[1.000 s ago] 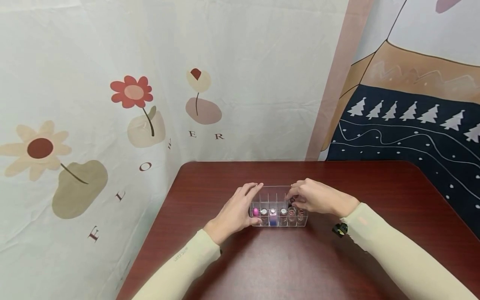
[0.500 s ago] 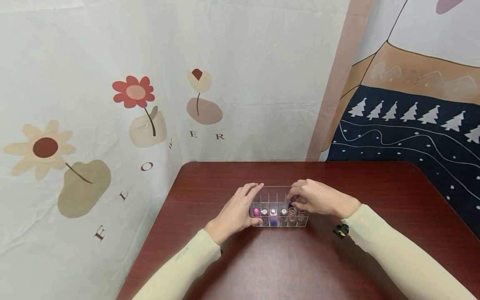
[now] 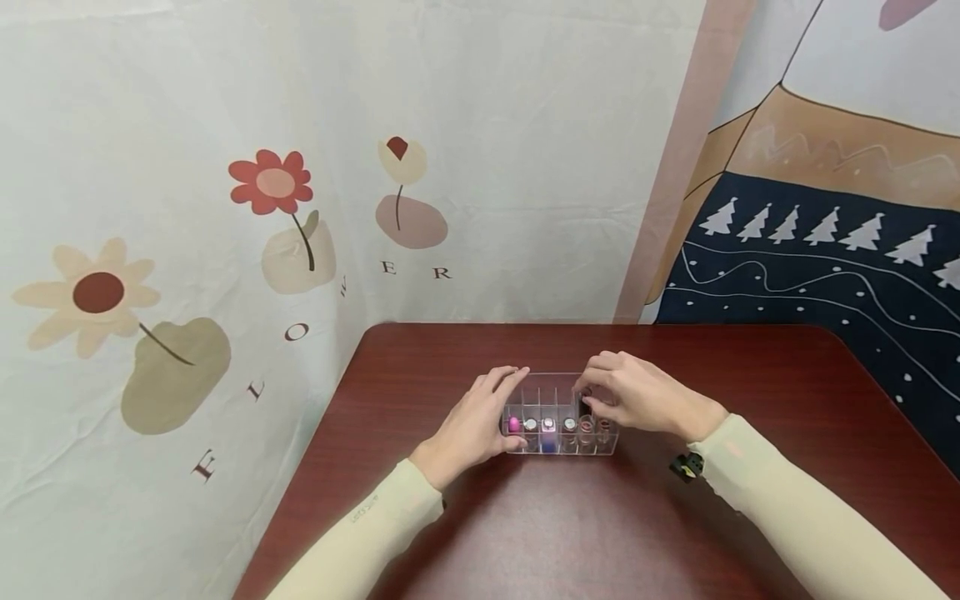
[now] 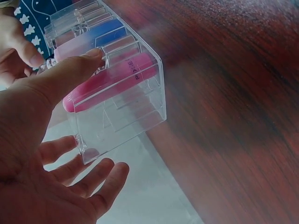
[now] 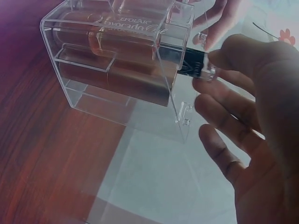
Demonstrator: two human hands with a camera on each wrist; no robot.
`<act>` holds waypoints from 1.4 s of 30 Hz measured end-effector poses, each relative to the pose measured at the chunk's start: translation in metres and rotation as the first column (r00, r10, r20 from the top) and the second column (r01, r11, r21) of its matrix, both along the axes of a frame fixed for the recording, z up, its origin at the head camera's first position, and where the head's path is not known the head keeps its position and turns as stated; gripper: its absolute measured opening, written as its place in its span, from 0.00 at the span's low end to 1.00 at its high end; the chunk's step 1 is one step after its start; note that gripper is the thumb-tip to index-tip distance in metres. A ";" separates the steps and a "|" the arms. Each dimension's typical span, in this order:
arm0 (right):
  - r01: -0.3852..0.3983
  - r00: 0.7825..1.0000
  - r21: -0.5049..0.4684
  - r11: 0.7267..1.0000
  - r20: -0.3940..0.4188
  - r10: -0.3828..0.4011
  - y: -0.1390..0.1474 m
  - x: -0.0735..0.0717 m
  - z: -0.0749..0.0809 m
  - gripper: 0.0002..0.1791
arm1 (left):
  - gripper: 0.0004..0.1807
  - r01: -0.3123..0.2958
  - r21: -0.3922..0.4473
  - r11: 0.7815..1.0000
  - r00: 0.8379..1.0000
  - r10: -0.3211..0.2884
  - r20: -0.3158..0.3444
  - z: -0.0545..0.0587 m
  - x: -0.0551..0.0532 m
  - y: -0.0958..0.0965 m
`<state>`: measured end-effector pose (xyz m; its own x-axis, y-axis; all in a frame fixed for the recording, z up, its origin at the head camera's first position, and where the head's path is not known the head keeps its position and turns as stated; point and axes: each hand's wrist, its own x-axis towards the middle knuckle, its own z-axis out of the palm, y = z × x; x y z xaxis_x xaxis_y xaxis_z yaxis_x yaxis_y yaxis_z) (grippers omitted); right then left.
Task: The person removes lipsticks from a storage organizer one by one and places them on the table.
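Note:
A clear plastic lipstick organizer (image 3: 558, 454) with small compartments stands on the table. Its front row holds a pink tube (image 4: 117, 81) marked with letters, a blue and lilac tube (image 4: 91, 39) and several clear-walled tubes. My left hand (image 3: 472, 421) holds the organizer's left end, with the thumb at the front and the fingers toward the back. At the back right, my right hand (image 3: 637, 392) pinches the clear end of a black lip gloss tube (image 5: 191, 61) between thumb and fingers. That tube's lower part is inside a compartment. A brown tube (image 5: 140, 86) lies beside it.
The dark red wooden table (image 3: 517, 533) extends around the organizer. Behind it hangs a pale flower-print cloth (image 3: 525, 167), with a dark tree-print cloth (image 3: 810, 275) at the right.
My right hand has risen slightly, and more of the black tube shows beneath its fingers. The left hand stays at the organizer's left end.

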<state>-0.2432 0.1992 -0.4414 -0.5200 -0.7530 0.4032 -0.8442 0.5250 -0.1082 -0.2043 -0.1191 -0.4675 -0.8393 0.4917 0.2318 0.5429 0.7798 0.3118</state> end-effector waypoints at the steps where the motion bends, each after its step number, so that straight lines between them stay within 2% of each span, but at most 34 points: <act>1: 0.002 1.000 -0.009 1.000 -0.014 -0.002 0.000 0.000 0.000 0.11 | 0.65 0.000 0.001 1.000 1.000 0.000 0.000 0.000 0.000 0.000; 8: 0.013 0.998 -0.077 0.997 -0.063 -0.018 0.001 0.000 -0.002 0.10 | 0.64 0.004 0.007 1.000 1.000 -0.004 -0.005 0.000 -0.001 0.000; 22: 0.020 0.986 -0.204 0.979 -0.158 -0.053 0.011 0.001 0.002 0.17 | 0.65 -0.004 0.003 1.000 1.000 0.004 0.013 0.001 0.000 0.001; 33: 0.026 0.977 -0.258 0.966 -0.199 -0.080 0.021 0.002 0.005 0.20 | 0.65 -0.012 -0.005 1.000 1.000 0.012 0.010 -0.001 0.000 0.001; 42: 0.082 0.976 -0.278 0.957 -0.171 -0.133 0.034 0.002 0.005 0.20 | 0.65 -0.006 -0.008 1.000 1.000 0.006 0.004 0.000 0.001 0.001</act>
<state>-0.2408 0.2330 -0.4366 -0.4884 -0.5480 0.6791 -0.8028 0.5871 -0.1037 -0.2038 -0.1184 -0.4679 -0.8431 0.4884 0.2250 0.5371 0.7855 0.3076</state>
